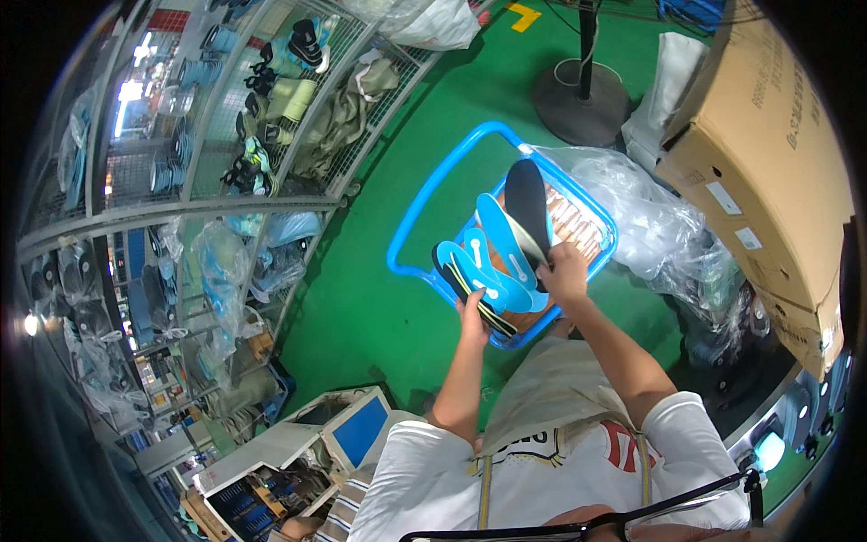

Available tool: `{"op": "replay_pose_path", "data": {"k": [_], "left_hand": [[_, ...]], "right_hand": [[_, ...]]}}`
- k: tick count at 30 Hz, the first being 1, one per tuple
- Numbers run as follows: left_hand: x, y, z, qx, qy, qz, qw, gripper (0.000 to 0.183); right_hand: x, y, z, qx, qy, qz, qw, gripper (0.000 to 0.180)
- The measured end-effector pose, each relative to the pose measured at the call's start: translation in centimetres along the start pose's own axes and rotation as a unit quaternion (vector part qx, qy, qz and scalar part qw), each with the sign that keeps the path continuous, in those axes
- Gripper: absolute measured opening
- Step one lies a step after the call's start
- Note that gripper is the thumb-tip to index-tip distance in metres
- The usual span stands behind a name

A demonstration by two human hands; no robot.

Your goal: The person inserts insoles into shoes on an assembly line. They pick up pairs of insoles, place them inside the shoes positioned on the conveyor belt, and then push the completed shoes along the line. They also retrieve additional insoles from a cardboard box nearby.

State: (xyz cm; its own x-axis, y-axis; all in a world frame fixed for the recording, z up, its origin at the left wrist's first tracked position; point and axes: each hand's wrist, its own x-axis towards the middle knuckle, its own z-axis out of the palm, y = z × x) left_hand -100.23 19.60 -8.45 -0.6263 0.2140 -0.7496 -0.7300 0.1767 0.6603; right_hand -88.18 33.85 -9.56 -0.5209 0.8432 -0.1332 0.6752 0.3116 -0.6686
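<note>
My left hand point(473, 318) grips a small stack of shoe insoles point(457, 274), with black and pale edges and a blue face showing. My right hand point(565, 271) holds the lower end of a black insole point(527, 196), which has a pale layer along its edge. Between the hands, several blue insoles point(504, 234) with white markings lie fanned out over a blue-framed cart or stool point(433, 176). Under them shows a brown slatted or patterned surface point(576, 220), partly hidden by the insoles.
Wire-mesh shelves point(271, 203) with insoles and plastic bags stand at left. Clear plastic bags point(643, 210) and a large cardboard box point(765, 176) are at right. A round black stand base point(582, 105) is beyond. A striped sleeve point(345, 505) of another person shows at lower left.
</note>
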Motion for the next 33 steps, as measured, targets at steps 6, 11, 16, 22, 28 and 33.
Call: {"op": "replay_pose_path", "data": {"k": [6,11,16,22,28,33], "left_hand": [[0.6,0.6,-1.0,-0.089,-0.032,-0.051,0.994,0.023],[1.0,0.7,-1.7,-0.097,-0.045,-0.088,0.990,0.025],[1.6,0.4,-2.0,0.002,-0.032,-0.006,0.999,0.031],[0.8,1.3,0.4,0.013,0.022,0.107,0.994,0.054],[-1.6,0.9,3.0,0.151,0.012,0.121,0.981,0.071],[-2.1,-2.2,7.1,0.125,-0.153,0.020,0.980,0.068]], "right_hand": [[-1.6,-0.6,-2.1,0.051,0.003,-0.244,0.968,0.015],[-3.7,-1.6,0.0,0.010,-0.040,-0.285,0.958,0.017],[-2.7,-0.2,-0.6,-0.004,-0.034,-0.176,0.984,0.025],[-0.5,-0.9,1.0,-0.061,-0.032,0.025,0.997,0.049],[-2.3,-0.1,0.9,-0.027,0.003,0.042,0.999,0.048],[-4.6,-1.5,-2.2,0.010,-0.070,-0.101,0.992,0.043]]}}
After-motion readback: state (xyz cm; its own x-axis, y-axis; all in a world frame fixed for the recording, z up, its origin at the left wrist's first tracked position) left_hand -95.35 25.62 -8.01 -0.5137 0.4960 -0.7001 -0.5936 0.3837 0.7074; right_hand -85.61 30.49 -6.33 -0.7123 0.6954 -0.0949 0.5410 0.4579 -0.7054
